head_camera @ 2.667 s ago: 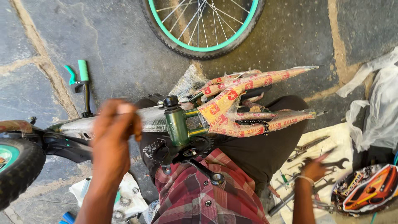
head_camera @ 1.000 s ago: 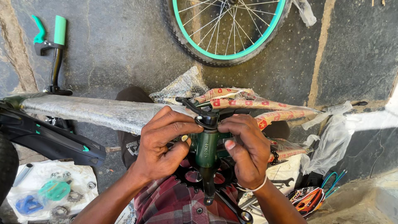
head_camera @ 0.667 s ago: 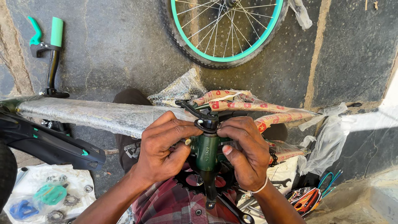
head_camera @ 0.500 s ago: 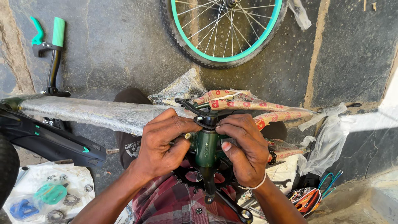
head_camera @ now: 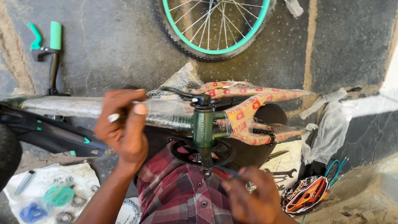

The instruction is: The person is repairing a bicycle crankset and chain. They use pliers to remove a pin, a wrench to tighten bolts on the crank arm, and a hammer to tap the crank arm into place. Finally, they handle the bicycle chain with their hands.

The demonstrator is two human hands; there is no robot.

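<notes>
Here the left hand (head_camera: pixel 124 128) hovers at centre left of the frame, fingers curled loosely, pinching a small pale piece (head_camera: pixel 113 118) just in front of the plastic-wrapped frame tube (head_camera: pixel 83 107). The right hand (head_camera: pixel 253 199), blurred at the lower middle, sits below the green head tube (head_camera: pixel 203 128); I cannot tell its grip. Beyond, a teal-rimmed wheel (head_camera: pixel 213 25) lies at the top, teal handlebar grip (head_camera: pixel 55 35) upper left, spanners (head_camera: pixel 282 174) lower right.

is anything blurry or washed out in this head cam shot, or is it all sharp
Head view: both hands smear with motion blur, the left hand less than the right hand; the green frame tube and teal-rimmed wheel stay sharp; the far right edge is washed out by sunlight.
</notes>
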